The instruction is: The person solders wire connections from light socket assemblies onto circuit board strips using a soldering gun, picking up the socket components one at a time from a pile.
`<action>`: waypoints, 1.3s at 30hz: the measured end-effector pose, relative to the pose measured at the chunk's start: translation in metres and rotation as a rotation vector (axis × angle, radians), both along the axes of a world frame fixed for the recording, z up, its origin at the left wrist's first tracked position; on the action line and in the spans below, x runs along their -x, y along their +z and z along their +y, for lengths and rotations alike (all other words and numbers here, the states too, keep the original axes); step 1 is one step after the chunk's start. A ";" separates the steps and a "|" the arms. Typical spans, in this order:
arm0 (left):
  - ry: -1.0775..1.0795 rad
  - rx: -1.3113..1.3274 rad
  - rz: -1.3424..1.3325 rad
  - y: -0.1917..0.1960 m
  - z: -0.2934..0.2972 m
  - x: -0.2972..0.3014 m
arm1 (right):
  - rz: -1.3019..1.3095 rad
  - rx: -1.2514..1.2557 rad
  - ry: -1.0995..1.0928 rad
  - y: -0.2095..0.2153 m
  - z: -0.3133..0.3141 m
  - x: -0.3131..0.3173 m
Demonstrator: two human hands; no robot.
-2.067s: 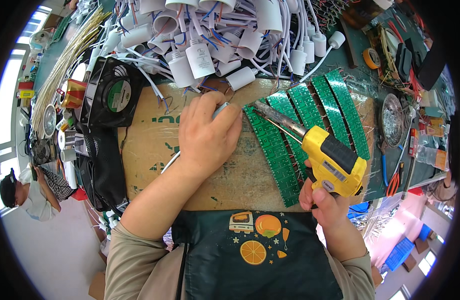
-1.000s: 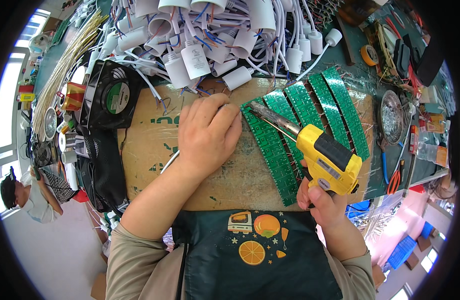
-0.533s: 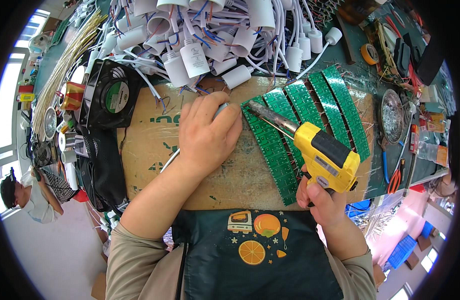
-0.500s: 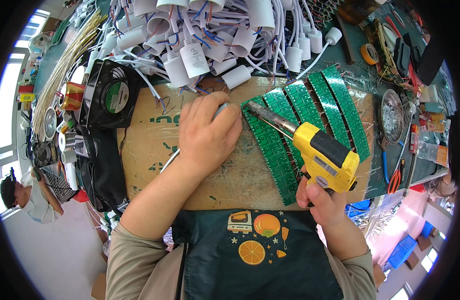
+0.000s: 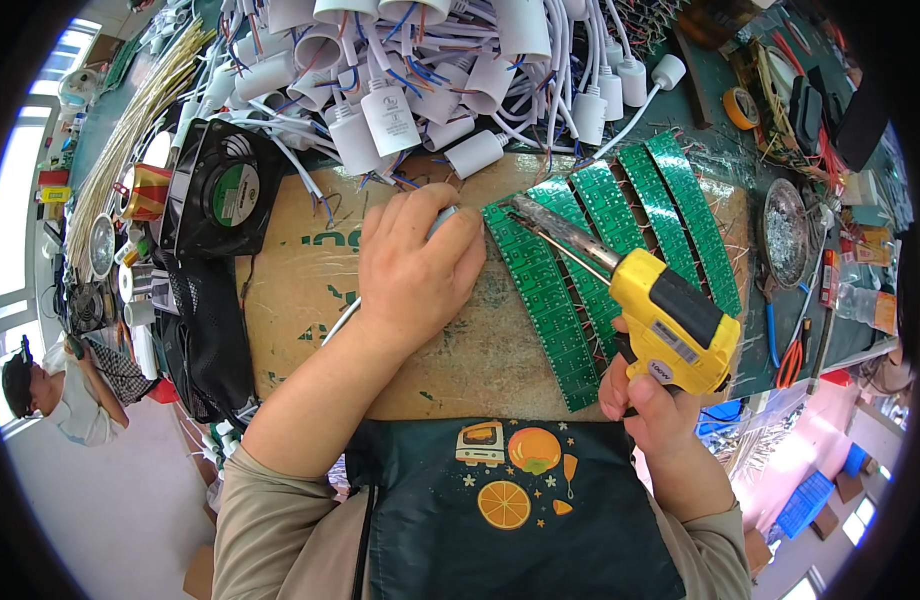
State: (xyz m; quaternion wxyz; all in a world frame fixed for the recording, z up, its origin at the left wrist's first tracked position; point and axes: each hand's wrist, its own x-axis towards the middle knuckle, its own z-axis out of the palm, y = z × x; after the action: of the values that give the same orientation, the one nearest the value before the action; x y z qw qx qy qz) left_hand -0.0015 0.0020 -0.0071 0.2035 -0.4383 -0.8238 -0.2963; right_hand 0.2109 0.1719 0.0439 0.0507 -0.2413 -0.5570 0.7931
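Soldering gun [image 5: 662,312] has moved slightly to the right.

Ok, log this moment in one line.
left hand: holds half-hidden grey item; right hand: grips yellow soldering gun; tip: at leftmost green board, contact unclear

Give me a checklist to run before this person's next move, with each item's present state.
1. Right hand gripping the yellow soldering gun: ok.
2. Left hand apart from the gun's tip: ok, a gap shows.
3. Tip touching the leftmost green circuit strip: cannot tell.
4. Item under the left hand's fingers identifiable: not ok, mostly covered.
5. Leftmost strip resting on the brown work board: ok.
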 end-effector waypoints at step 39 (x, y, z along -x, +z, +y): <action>-0.231 -0.110 0.076 0.039 -0.044 -0.005 | 0.208 0.088 0.034 -0.014 -0.013 -0.010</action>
State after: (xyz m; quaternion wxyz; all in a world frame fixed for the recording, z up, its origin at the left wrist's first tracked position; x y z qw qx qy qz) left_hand 0.0038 -0.0423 0.0321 0.2229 -0.5290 -0.7422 -0.3459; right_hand 0.2209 0.1587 0.0296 0.0840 -0.1501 -0.5175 0.8382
